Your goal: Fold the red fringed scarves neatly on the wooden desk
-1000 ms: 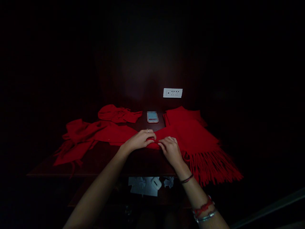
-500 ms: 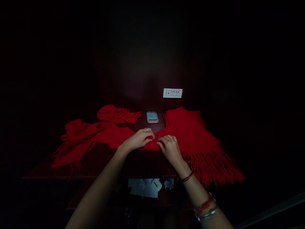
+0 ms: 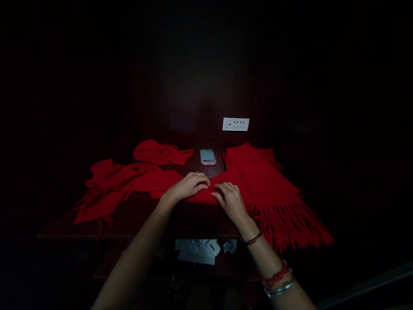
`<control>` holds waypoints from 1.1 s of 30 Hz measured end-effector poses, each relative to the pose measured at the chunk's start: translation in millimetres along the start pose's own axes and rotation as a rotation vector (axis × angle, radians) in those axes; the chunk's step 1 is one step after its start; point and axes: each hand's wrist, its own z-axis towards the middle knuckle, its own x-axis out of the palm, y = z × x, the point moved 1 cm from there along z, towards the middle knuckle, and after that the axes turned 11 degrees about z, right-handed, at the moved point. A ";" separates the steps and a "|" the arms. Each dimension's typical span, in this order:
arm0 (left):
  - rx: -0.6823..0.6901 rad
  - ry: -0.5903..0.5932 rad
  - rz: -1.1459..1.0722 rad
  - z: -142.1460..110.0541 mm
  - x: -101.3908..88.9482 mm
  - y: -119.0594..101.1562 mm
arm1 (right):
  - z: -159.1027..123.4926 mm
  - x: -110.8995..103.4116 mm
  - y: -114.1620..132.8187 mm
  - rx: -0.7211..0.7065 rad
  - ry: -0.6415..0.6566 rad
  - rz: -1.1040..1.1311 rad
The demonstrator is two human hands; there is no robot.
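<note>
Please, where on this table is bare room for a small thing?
Bare table shows between the forearms, bordered by red cloth and front edge; another lies between left forearm and leftmost cloth. Crowded: under left hand, right hand, and at the right fringe.

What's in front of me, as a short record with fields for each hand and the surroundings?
Left hand: curled over flat red cloth; grip unclear
Right hand: close by, curled at the same cloth; grip unclear
Right side: long red cloth fringe
Beyond hands: rectangular pale-screened phone on dark reddish table
Wall: white rectangular socket
Below tabletop: white paper, white rounded case
</note>
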 end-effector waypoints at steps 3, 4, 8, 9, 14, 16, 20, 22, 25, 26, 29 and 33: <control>-0.008 0.000 -0.023 0.1 -0.5 -0.5 | 2.2 2.2 1.7 -0.013 0.027 -0.010; -0.010 0.003 -0.026 0.0 -0.7 -0.7 | 2.1 2.4 2.0 -0.011 0.027 -0.015; -0.019 0.027 -0.008 -1.2 -1.5 -1.1 | -0.8 1.3 2.0 -0.006 -0.007 -0.029; -0.021 0.039 0.008 -1.5 -1.5 -0.9 | -1.6 0.9 1.6 -0.004 -0.012 -0.035; 0.000 0.073 0.087 -1.9 -0.7 0.6 | -3.1 0.1 -0.7 0.035 -0.018 -0.071; 0.002 0.045 0.083 -1.5 -1.0 0.3 | -2.4 0.2 -0.4 0.041 -0.030 -0.060; 0.007 -0.001 0.050 -0.6 -2.1 -2.3 | 0.0 0.5 2.7 -0.019 -0.031 -0.012; 0.004 -0.010 0.043 0.0 -2.6 -3.9 | 0.7 0.6 4.0 -0.031 -0.013 -0.021; -0.014 -0.007 0.041 0.7 -4.1 -5.5 | 0.3 0.3 4.8 -0.020 -0.007 -0.042; -0.016 -0.010 0.036 0.6 -5.4 -5.6 | -0.1 0.1 4.8 -0.015 -0.013 -0.044; -0.024 -0.032 0.023 -3.9 -13.3 -3.7 | -1.9 -1.0 3.9 -0.008 -0.027 -0.030; -0.067 -0.022 0.052 -24.5 -30.6 1.7 | -8.9 -7.0 -0.3 -0.004 0.039 -0.047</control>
